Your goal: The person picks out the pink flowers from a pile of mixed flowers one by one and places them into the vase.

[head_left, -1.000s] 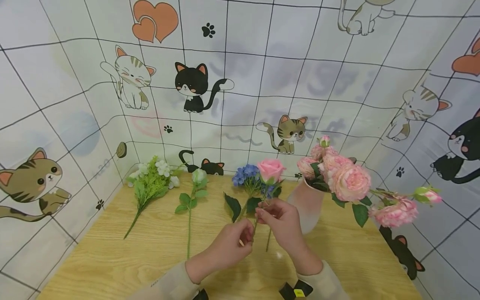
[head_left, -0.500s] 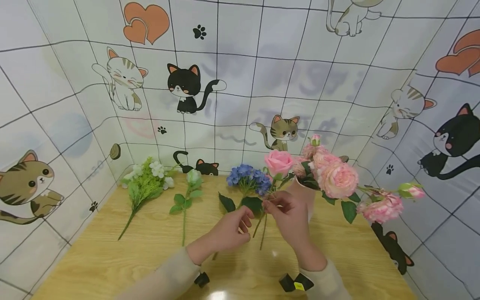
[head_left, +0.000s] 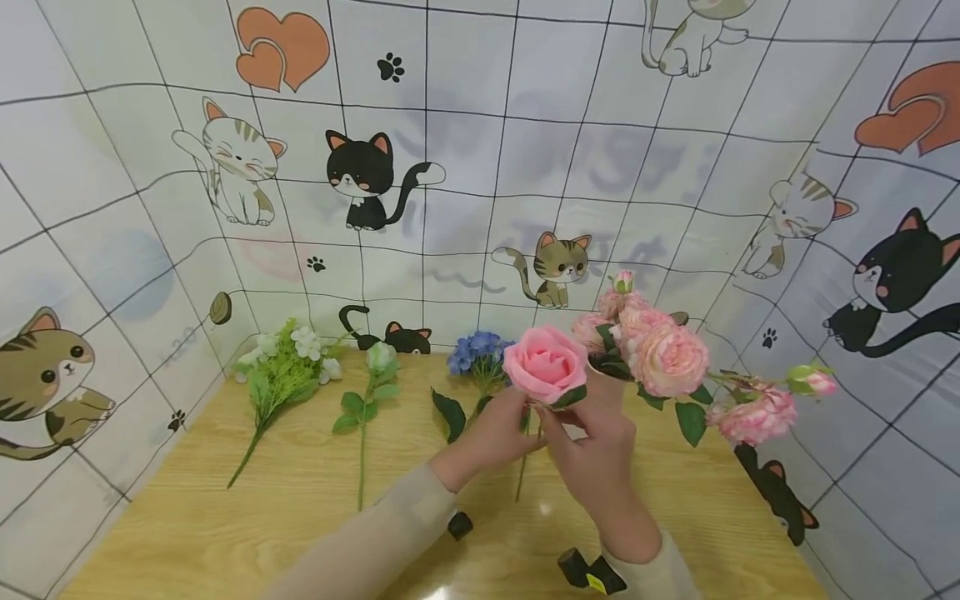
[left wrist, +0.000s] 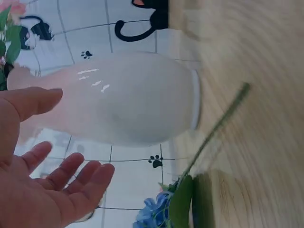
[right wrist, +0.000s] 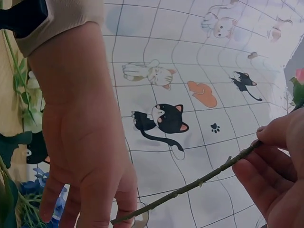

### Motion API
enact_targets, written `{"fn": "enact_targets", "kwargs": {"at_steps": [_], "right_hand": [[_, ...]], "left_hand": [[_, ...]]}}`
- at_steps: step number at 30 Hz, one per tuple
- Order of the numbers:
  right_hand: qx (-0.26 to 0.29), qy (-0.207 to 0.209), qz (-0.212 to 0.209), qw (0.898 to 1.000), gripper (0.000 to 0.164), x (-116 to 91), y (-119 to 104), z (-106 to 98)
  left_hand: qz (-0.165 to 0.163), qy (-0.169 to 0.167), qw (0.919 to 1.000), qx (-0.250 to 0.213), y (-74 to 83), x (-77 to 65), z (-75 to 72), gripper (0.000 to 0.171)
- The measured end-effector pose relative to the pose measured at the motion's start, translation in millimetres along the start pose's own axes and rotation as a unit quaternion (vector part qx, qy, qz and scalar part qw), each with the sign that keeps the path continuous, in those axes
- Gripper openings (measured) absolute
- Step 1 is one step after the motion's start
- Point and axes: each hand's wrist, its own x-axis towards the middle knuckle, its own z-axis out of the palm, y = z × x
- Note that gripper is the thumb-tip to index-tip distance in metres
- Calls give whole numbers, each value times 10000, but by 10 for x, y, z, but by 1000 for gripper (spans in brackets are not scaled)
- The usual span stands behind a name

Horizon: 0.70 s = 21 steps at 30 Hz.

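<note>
My right hand (head_left: 596, 458) pinches the stem of a pink rose (head_left: 545, 364) just below its bloom. The bloom tilts toward the head camera. In the right wrist view the bare lower stem (right wrist: 190, 185) slants down to the left, its end by the fingers of my left hand (right wrist: 78, 128). Those fingers look relaxed and spread in the left wrist view, with nothing between thumb and fingers; the head view partly hides them. A pale pink-white vase (left wrist: 128, 99) stands behind the hands, mostly covered by my right hand in the head view.
Layered pink flowers (head_left: 667, 358) lean out of the vase to the right. A blue hydrangea (head_left: 477, 358) lies behind my left hand. Farther left lie a white-green rose (head_left: 381, 358) and a white flower spray (head_left: 288, 375) on the wooden table (head_left: 225, 533). Cat-patterned cloth surrounds it.
The pink rose has come nearer the head camera and tipped toward it. My left hand has moved up and right, close beside my right hand. The head view has shifted slightly.
</note>
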Motion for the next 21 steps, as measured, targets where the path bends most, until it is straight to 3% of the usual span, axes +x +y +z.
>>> {"fn": "enact_targets", "kwargs": {"at_steps": [5,10,14,18,21], "right_hand": [[-14,300,-59,9995,20,56,-27,-151],[-15,965,-41,9953,26,118,-50,-276],[308,1820,56,9828,30,188,-74,-286],[1131,2471,75,9623,53,263,-168,-254],[562,2660,202,9621,64,277,-256,-245]], "left_hand": [[-388,132,9973,-612,-59,152,74,79],[-730,-26,9947,-730,-121,302,203,102],[-926,-166,9936,-625,-160,413,380,116],[-997,-14,9924,-715,-200,478,559,124],[-953,151,9920,-811,-239,489,684,128]]}}
